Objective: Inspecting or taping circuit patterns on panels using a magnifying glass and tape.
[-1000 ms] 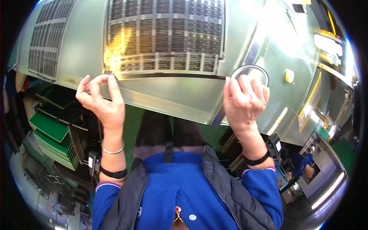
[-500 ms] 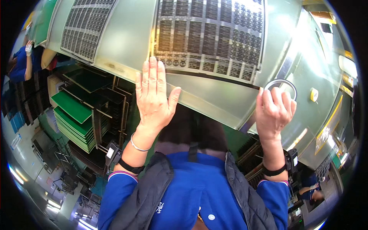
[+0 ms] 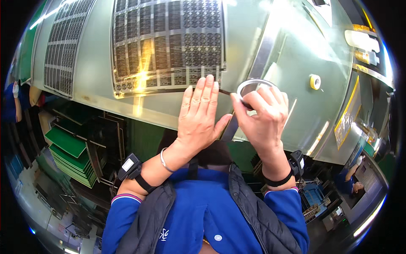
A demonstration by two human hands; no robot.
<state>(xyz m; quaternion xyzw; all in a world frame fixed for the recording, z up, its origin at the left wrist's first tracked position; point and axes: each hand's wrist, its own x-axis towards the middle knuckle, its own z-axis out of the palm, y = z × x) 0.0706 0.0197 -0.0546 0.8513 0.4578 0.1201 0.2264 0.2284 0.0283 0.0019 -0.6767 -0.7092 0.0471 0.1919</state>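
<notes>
Right hand [image 3: 266, 114]: fingers curled, clamped on a ring-shaped tape roll [image 3: 241, 86], smooth and thin-walled, pale and dark at the rim. A narrow dark strip [image 3: 225, 92] shows between the roll and the left fingertips. Left hand [image 3: 198, 108]: gripping nothing, palm down, fingers straight and close together, thumb spread toward the right hand. Its fingertips lie over the lower right corner of a patterned sheet [image 3: 167, 51]: glossy, film-like, rectangular, dark blocks in a grid, yellow glare on it. Sheet lies on a smooth, pale green tabletop [image 3: 101, 46], near its front edge.

Left forearm slants inward, right one nearer upright; knuckles of the right hand raised.

Farther out: second patterned sheet [image 3: 63, 51] to the left; small yellow-and-white roll [image 3: 315, 82] to the right; flat green boards [image 3: 69, 144] stacked in a dark rack, lower left.
</notes>
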